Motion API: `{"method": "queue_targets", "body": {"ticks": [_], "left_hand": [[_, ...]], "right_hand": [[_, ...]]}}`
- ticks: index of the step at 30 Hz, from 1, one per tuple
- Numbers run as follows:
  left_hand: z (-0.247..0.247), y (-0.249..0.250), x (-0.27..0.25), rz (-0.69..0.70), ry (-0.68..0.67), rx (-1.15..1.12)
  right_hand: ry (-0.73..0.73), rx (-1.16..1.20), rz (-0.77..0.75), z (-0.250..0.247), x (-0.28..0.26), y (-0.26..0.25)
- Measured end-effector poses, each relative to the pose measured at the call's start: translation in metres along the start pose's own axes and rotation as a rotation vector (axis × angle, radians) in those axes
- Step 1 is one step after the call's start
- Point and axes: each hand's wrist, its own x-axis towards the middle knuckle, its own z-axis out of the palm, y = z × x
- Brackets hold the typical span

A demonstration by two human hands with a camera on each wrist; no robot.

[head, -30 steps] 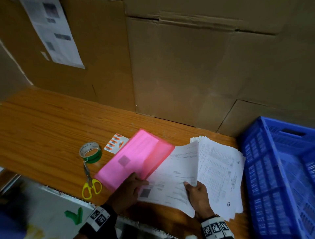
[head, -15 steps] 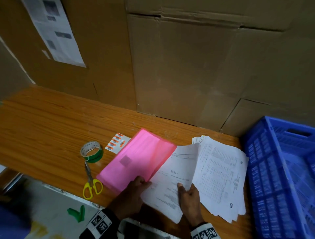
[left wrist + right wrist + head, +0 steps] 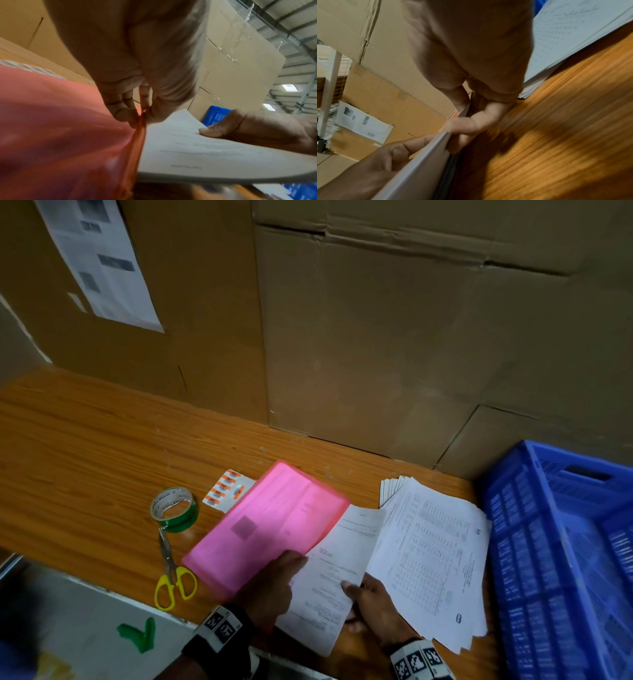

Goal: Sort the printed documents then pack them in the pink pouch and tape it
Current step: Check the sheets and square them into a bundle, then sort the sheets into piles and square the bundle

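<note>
Covering the back of the scene, cardboard walls (image 3: 376, 337) are seen behind a wood table (image 3: 85, 457), w/ a printed sheet (image 3: 99, 258) stuck on the cardboard at upper left. A blue crate (image 3: 565, 559) is set at the table's right end. Just left of it a fanned stack (image 3: 435, 556) of printed docs is laid flat on the table. A pink pouch (image 3: 267, 529) is lifted at an angle near the table's middle, its near edge pinched between thumb and fingers of the left hand (image 3: 274, 587); in the left wrist view the pinch on the pouch's edge (image 3: 140, 121) is shown close up. A thin doc bundle (image 3: 335, 570) is held betw. pouch and stack, its far end tucked under the pouch's edge; whether it is inside the pouch can't be told. The bundle's near-right edge is gripped by the right hand (image 3: 373, 607), thumb on top, fingers curled under. Yellow-handled scissors (image 3: 171, 570) are laid left of the pouch, tips near a green tape roll (image 3: 174, 510). A small orange label strip (image 3: 226, 491) is seen just beside the pouch's far-left edge.
</note>
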Motion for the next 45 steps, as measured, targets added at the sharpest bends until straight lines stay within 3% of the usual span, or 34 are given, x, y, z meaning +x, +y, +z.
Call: {"method": "queue_targets", "body": {"ticks": [5, 14, 26, 32, 38, 45], "left_hand": [[-0.005, -0.001, 0.002, 0.046, 0.052, -0.121], [-0.029, 0.001, 0.002, 0.170, 0.110, -0.300], [-0.055, 0.001, 0.003, 0.186, 0.081, -0.401], [-0.062, -0.004, 0.004, 0.190, 0.051, -0.392], [-0.071, -0.010, 0.011, 0.246, -0.049, -0.354], [-0.075, -0.025, 0.023, 0.304, -0.151, -0.324]], "right_hand": [[-0.023, -0.014, -0.021, 0.008, 0.006, -0.010], [-0.118, 0.098, -0.005, 0.069, 0.038, -0.029], [-0.042, -0.004, 0.084, 0.102, 0.076, -0.031], [-0.054, -0.113, 0.004, 0.105, 0.072, -0.039], [0.040, -0.088, -0.025, 0.104, 0.067, -0.040], [0.090, -0.315, -0.236, 0.106, 0.067, -0.042]]}}
